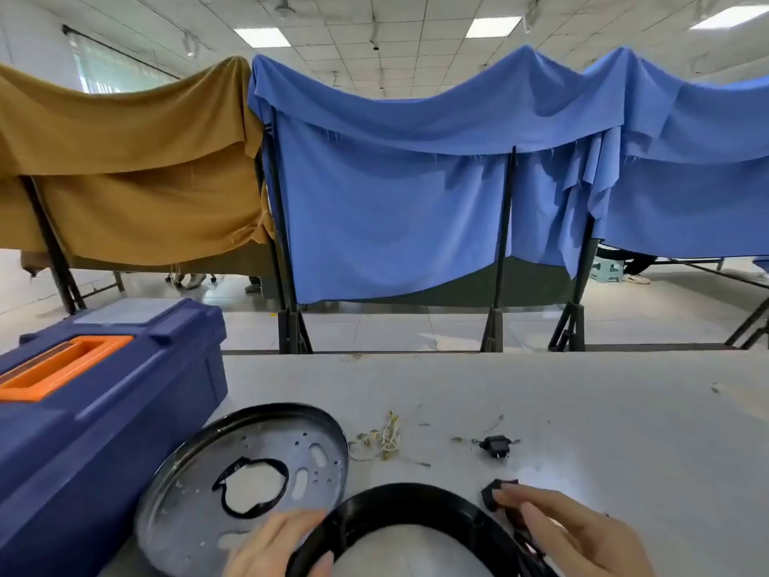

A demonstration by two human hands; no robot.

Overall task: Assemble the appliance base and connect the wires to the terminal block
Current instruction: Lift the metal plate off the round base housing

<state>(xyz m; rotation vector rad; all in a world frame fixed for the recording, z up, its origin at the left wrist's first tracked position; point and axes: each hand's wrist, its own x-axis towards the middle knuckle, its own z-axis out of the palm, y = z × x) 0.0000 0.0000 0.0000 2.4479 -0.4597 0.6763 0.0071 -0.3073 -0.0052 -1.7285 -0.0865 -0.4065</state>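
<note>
Toolbox (104,410) of dark blue plastic takes up the left of the white table (582,410). Its lid is shut, so its contents are hidden. Its orange handle (62,368) lies flat in the lid, and its long axis runs from the near left away toward the far right.

Just right of the toolbox lies the round metal base plate (187,493), a shallow dish with its hollow side up. It shows slots, small holes and a black-edged central cutout. Whether its rim touches the toolbox is unclear.

Farther right of the toolbox, at the near edge, is the black ring (416,499), lying roughly flat with its opening upward. The left hand (270,547) grips the ring's left side, fingers and thumb curled over the rim.

Farther right again, the right hand (582,535) has its fingers stretched nearly straight. The fingertips rest on a small black part (493,495) with dark leads under the palm, and the thumb is hidden.

Farther from the person than the ring, a loose tangle of pale wires (385,439) lies on the table. To its right sits a small black connector (495,445), its two prongs pointing toward the near edge.

Behind the toolbox and table, brown cloth (125,181) and blue cloth (416,202) hang over black frames.
</note>
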